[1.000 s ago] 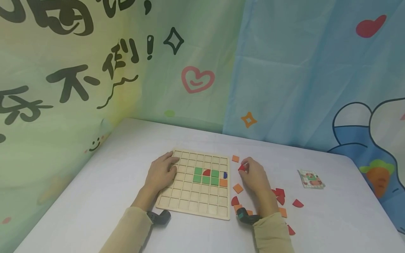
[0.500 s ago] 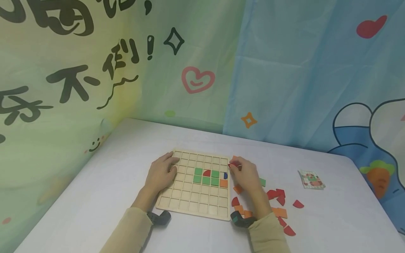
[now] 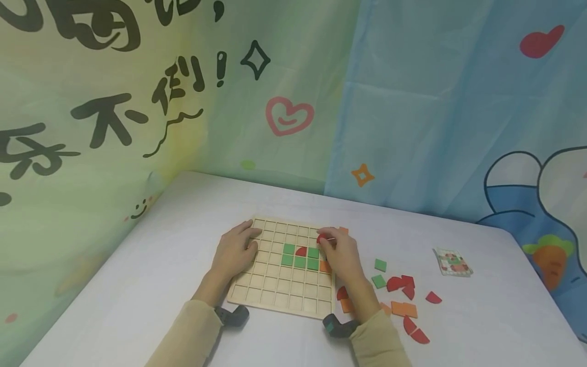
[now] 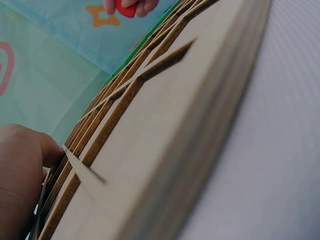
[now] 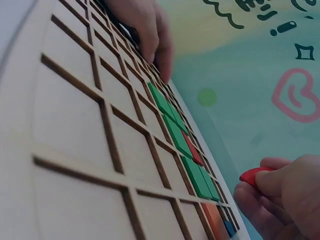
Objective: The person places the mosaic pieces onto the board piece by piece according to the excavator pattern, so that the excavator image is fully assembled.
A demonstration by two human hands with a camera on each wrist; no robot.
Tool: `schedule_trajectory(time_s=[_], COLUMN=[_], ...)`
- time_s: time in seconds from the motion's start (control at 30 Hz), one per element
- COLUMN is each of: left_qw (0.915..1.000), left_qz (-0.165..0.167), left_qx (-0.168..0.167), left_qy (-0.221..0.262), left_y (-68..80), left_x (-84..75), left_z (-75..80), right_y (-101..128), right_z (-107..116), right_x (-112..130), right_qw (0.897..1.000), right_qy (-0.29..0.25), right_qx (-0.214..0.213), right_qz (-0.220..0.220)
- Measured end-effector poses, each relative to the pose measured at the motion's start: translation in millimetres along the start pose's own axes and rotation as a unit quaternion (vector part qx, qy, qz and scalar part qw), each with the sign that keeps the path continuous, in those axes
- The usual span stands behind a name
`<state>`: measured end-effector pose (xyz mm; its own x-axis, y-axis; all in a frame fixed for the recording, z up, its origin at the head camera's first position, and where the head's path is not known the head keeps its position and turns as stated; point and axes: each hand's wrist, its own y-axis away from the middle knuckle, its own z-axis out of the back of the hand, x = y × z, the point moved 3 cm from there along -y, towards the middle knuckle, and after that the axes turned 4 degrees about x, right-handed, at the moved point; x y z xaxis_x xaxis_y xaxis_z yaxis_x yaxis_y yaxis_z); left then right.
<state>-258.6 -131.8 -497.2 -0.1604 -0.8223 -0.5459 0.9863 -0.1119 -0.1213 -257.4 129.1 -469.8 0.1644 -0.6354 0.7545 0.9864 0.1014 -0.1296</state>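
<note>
Pinched between the thumb and fingertips of the right hand (image 3: 341,257) is a small red flat piece with a curved edge (image 3: 321,237), glossy and thin, held just above the right part of the pale wooden grid board (image 3: 275,300). On the board's left edge the left hand (image 3: 235,251) rests flat with relaxed fingers. Green square tiles (image 3: 299,261) and a red quarter-round tile (image 3: 301,251) fill middle cells. Farther right, loose red, orange and green pieces (image 3: 403,295) lie on the white table (image 3: 137,275).
</note>
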Motion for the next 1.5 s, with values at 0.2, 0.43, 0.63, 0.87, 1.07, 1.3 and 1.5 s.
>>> schedule_trajectory(time_s=[0.2,0.43,0.63,0.87,1.07,1.3,1.5], left_qw=[1.0000,0.9999,0.9999,0.9999,1.0000,1.0000,1.0000], left_qz=[-0.005,0.011,0.006,0.010,-0.004,-0.002,0.000], left_qx=[0.000,0.001,0.010,0.002,-0.004,-0.005,-0.005], left_qy=[0.009,0.003,0.006,0.003,0.005,0.002,0.002], left_y=[-0.9,1.2,1.9,1.3,0.0,-0.2,0.6], left_x=[-3.0,-1.2,-2.5,-0.3,0.3,-0.8,-0.7], left_z=[-0.3,-0.5,-2.0,-2.7,-2.5,-1.0,-1.3], right_y=[0,-4,-18,-30,-32,-32,-33], right_z=[-3,-12,-20,-30,-34,-38,-42], right_x=[6,24,31,32,30,31,31], right_qw=[1.000,0.999,0.996,0.991,0.991,0.991,0.990], right_qy=[0.008,0.025,0.056,0.077,0.085,0.093,0.101], right_qx=[-0.016,0.028,0.055,0.095,0.097,0.092,0.092], right_qz=[0.023,0.031,0.042,0.044,0.043,0.041,0.036])
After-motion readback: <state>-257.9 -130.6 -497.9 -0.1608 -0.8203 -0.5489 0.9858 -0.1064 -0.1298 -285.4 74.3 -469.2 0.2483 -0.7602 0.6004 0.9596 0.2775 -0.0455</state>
